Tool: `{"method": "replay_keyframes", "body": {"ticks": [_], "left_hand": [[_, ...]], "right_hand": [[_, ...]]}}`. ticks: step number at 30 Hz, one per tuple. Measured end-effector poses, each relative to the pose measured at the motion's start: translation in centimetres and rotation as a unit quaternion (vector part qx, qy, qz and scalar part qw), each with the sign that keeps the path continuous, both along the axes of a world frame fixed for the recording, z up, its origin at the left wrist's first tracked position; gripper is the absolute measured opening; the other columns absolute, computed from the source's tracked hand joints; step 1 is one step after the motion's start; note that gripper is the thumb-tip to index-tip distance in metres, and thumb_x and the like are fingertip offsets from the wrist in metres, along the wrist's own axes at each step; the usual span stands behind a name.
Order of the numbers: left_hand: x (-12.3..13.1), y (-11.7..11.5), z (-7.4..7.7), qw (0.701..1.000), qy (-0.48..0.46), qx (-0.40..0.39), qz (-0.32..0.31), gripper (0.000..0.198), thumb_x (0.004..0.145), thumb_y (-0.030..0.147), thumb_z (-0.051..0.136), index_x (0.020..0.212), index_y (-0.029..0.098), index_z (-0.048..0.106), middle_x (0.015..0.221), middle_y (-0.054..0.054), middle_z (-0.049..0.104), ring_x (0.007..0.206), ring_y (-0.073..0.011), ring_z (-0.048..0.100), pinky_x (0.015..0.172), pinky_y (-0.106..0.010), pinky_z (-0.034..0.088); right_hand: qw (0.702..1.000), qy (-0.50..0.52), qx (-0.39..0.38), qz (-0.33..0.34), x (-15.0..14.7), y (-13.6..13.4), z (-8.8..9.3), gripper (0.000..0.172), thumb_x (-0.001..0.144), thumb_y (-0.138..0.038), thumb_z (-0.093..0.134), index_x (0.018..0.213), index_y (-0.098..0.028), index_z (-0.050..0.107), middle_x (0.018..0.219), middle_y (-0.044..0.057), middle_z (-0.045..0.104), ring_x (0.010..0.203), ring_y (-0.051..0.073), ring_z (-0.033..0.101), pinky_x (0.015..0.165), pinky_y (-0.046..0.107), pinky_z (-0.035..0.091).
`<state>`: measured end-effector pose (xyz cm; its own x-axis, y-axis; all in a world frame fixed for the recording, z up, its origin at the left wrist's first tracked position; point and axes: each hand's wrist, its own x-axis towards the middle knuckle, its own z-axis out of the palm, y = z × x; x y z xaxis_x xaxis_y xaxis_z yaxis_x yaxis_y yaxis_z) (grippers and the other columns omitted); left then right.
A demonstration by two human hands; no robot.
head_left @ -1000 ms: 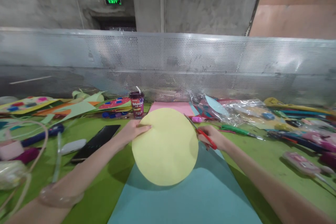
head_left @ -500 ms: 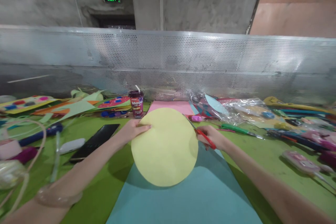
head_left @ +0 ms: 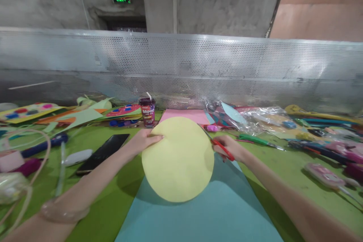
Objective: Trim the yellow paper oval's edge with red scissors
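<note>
A flat, pale-yellow paper circle (head_left: 178, 166) is held up in the middle, over a large light-blue paper sheet (head_left: 195, 225); the shadow below its lower rim suggests it is lifted clear, probably so its edge can be reached from underneath. The left hand (head_left: 145, 140) is clamped on its upper-left edge, thumb lying on the face and the other fingers hidden, a grip that likely steadies the paper while leaving the opposite edge free. The right hand (head_left: 228, 147) is closed around the handles of red-handled metal scissors (head_left: 224, 150), whose blades point away along the circle's upper-right edge, presumably to follow the curve; whether they touch the paper is too fine to tell. So the 2 hands sit at opposite sides of 1 circle.

Beyond it, a pink paper sheet (head_left: 184, 113) lies partly covered. A dark-purple printed drink cup with a white straw (head_left: 147, 113) stands just past the left hand, and a black flat phone (head_left: 103, 154) lies beside the left forearm, both perhaps set aside within easy reach. A green-handled bladed tool (head_left: 253, 139) lies right of the right hand, on the green tabletop (head_left: 272, 174).
</note>
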<state>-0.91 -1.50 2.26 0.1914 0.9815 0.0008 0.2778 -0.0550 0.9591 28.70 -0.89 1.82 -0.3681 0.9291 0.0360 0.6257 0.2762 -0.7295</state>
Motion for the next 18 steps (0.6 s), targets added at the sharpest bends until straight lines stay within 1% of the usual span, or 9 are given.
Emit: {"method": "replay_keyframes", "body": {"ticks": [7,13,18], "left_hand": [[0.12,-0.23,0.31,1.000,0.008,-0.004,0.005,0.031,0.065,0.036,0.059,0.088,0.015,0.062,0.083,-0.007,0.069,0.075,-0.0235,0.064,0.067,-0.032,0.049],[0.21,-0.27,0.33,1.000,0.005,-0.008,0.005,0.031,0.064,0.037,0.060,0.087,0.016,0.063,0.083,-0.007,0.069,0.074,-0.0230,0.064,0.067,-0.032,0.049],[0.21,-0.22,0.24,1.000,-0.003,-0.005,0.005,0.029,0.065,0.035,0.060,0.085,0.015,0.063,0.081,-0.007,0.070,0.072,-0.0228,0.064,0.065,-0.031,0.049]], "right_hand": [[1.000,0.011,-0.009,0.008,-0.11,0.07,-0.22,0.012,0.068,-0.025,0.043,0.060,-0.016,0.043,0.044,-0.005,0.044,0.035,0.008,0.047,0.030,0.016,0.034],[1.000,0.002,-0.020,0.002,-0.39,-0.30,0.25,0.012,0.067,-0.026,0.044,0.063,-0.015,0.046,0.044,-0.004,0.046,0.035,0.009,0.048,0.032,0.017,0.036],[1.000,0.000,-0.018,0.005,-0.53,-0.44,0.39,0.011,0.067,-0.025,0.043,0.065,-0.015,0.047,0.044,-0.004,0.046,0.035,0.008,0.048,0.031,0.015,0.034]]}}
